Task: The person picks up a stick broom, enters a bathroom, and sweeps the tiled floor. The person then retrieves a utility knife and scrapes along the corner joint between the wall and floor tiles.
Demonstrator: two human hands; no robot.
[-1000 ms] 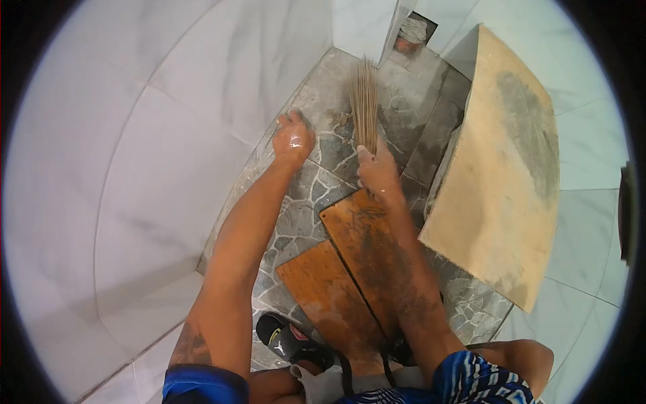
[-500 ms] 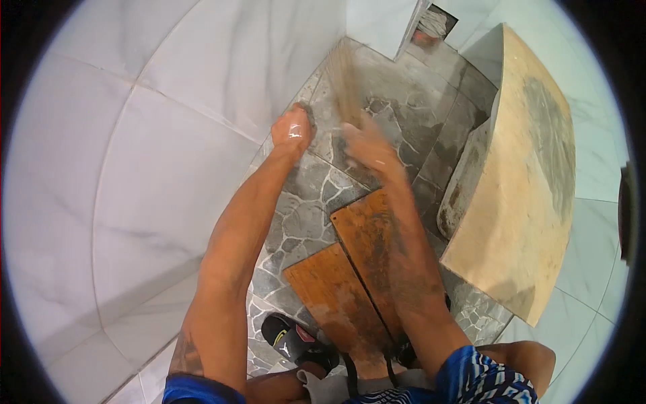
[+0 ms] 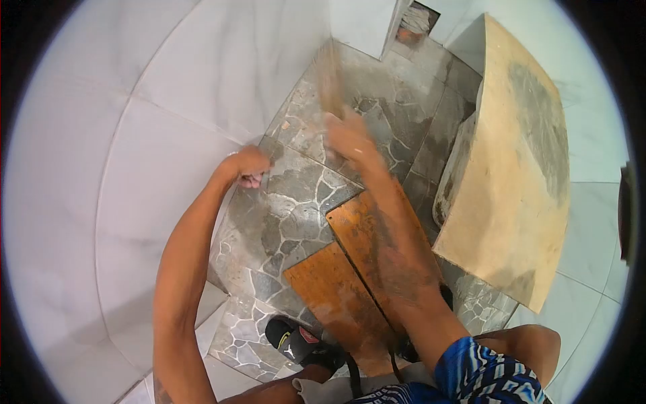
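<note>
My right hand (image 3: 348,140) is closed around a tan brush (image 3: 330,77), which is smeared by motion. The brush reaches up the frame, over the wet grey stone-pattern floor tiles (image 3: 296,185) near the corner. My left hand (image 3: 251,165) is curled into a fist low beside the white marbled wall (image 3: 195,121), close to the seam between wall and floor. Whatever the left fingers may hold is hidden. Below my right forearm lie two orange-brown wooden boards (image 3: 323,276), side by side and smudged with grey.
A curved pale plywood sheet (image 3: 498,202) leans on the right, partly over a dirty light-coloured tub (image 3: 454,168). At the top, a square wall opening (image 3: 414,23) holds something whitish. My foot in a black slide sandal (image 3: 293,340) rests beside the boards.
My left hand has moved down and left along the wall's foot, still closed. My right hand and the brush have shifted slightly left. The view has tilted a little.
</note>
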